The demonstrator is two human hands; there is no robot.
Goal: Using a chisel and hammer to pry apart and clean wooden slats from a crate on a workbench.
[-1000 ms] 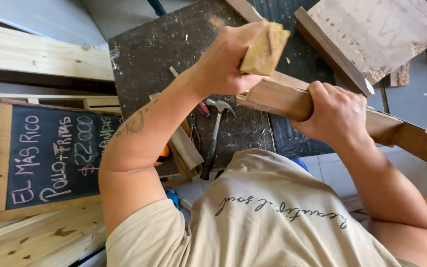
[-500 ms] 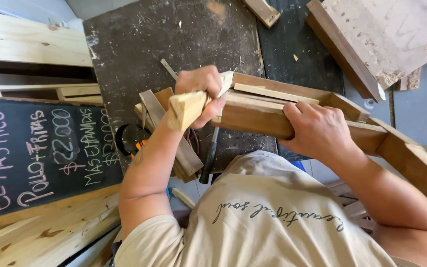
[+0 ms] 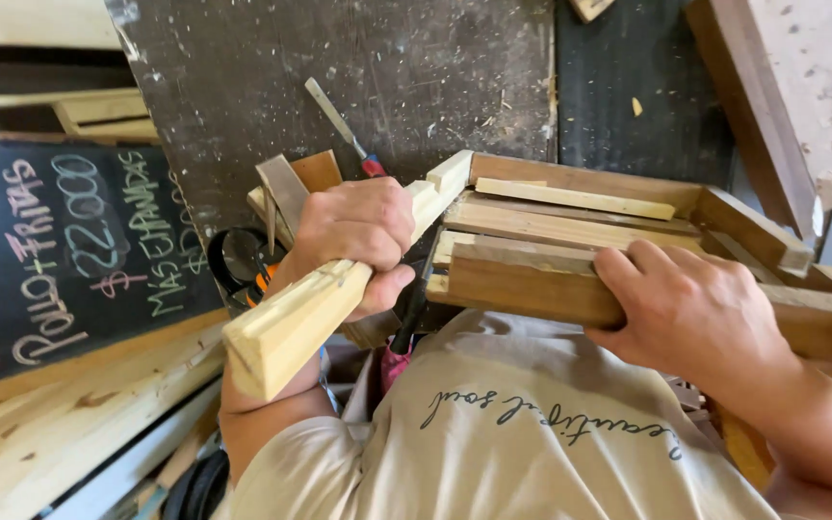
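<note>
My left hand (image 3: 356,234) grips a pale wooden batten (image 3: 296,313) around its middle; the batten runs from lower left up to the right, its far end touching the corner of a brown wooden frame (image 3: 570,207). My right hand (image 3: 690,313) lies flat over the near rail of that frame, fingers curled over its edge. Pale and brown slats lie inside the frame. My beige shirt (image 3: 532,433) fills the bottom of the view.
A dark, dusty work surface (image 3: 387,67) lies behind. A chisel with a red handle (image 3: 344,130) rests on it. A chalkboard in a wooden border (image 3: 60,250) stands at left, pale planks (image 3: 69,433) below it. Another wooden panel (image 3: 801,87) sits upper right.
My left hand has brought the batten down from raised height to the frame's left corner. The view has tilted closer over the frame; my right hand stays on its near rail.
</note>
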